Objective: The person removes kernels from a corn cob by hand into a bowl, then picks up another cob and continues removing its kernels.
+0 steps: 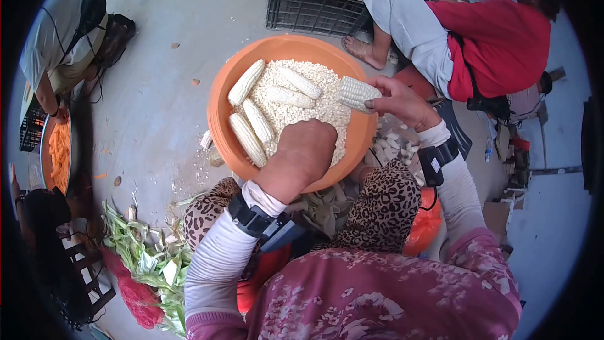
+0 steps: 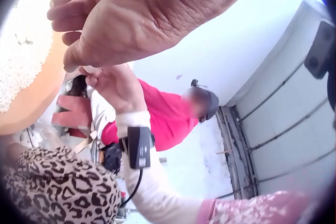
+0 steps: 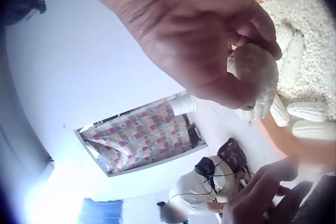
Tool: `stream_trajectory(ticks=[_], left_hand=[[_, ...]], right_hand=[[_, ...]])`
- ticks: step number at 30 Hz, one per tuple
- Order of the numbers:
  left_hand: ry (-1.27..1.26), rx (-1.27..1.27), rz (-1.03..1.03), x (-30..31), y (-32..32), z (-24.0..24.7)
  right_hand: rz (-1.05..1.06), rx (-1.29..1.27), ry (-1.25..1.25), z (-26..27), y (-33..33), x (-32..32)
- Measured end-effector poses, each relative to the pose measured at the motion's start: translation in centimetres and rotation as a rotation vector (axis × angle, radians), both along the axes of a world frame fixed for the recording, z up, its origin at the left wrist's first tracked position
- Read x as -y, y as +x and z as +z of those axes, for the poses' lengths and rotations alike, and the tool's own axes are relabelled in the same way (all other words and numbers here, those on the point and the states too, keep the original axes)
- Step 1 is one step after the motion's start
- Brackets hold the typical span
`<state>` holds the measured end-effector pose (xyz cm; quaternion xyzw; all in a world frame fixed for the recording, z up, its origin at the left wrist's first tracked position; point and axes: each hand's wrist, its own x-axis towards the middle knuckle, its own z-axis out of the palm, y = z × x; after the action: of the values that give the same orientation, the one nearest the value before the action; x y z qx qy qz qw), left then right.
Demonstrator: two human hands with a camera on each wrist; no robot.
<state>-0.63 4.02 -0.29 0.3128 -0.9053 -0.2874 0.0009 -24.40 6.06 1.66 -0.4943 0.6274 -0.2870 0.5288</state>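
Observation:
My right hand (image 1: 402, 104) grips an ear of white corn (image 1: 357, 94) by one end, thumb and fingers round it, at the right rim of an orange basin (image 1: 217, 116). In the right wrist view, the ear (image 3: 254, 69) pokes out between thumb and fingers. My left hand (image 1: 299, 157) is over the basin's near side, its fingers loosely bent; the left wrist view shows the hand (image 2: 131, 19) with nothing in its fingers. Loose white kernels (image 1: 327, 113) fill the basin, and several more ears (image 1: 246, 82) lie on top of them.
Green husks (image 1: 148, 258) and a red mesh bag (image 1: 135, 296) lie on the floor at left. A black crate (image 1: 314, 12) stands beyond the basin. One person in red (image 1: 497, 44) sits at right; another at far left reaches into a pan of orange shreds (image 1: 60, 154).

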Motion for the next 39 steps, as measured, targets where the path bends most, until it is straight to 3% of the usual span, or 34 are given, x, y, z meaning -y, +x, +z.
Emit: stream_trajectory(ticks=[2,5,6,8,9,14,16,22,27,39], left_hand=[[-0.038,-0.12,0.165,1.2,0.7,0.4],[0.399,-0.509,0.282,2.3,1.1,2.1],[0.39,-0.514,0.276,2.3,0.8,2.2],[0.934,-0.857,0.252,2.2,0.6,2.1],[0.989,-0.898,0.256,2.0,0.4,2.7],[0.981,-1.058,0.241,2.0,-0.6,3.6],[0.975,-1.104,0.278,2.1,-1.0,3.5],[0.804,-1.061,0.379,1.7,-2.8,1.9],[0.634,-0.923,0.441,1.5,-3.4,0.9],[0.647,-0.858,0.408,1.2,-3.4,1.1]], right_hand=[[-0.062,0.044,-0.012,2.3,-0.8,-1.7],[-0.121,0.16,-0.133,5.9,0.5,-3.2],[-0.122,0.156,-0.143,6.7,1.1,-3.4],[-0.065,0.205,-0.199,7.6,2.7,-3.5],[-0.057,0.223,-0.199,7.8,3.3,-3.5],[0.033,0.263,-0.325,5.1,4.4,-2.2],[-0.091,0.467,-0.482,3.3,5.0,-1.8],[-0.307,0.952,-0.459,-0.3,6.5,-0.9],[-0.453,0.973,-0.443,-1.2,7.3,-0.6],[-0.509,1.089,-0.477,-1.7,7.1,-1.4]])
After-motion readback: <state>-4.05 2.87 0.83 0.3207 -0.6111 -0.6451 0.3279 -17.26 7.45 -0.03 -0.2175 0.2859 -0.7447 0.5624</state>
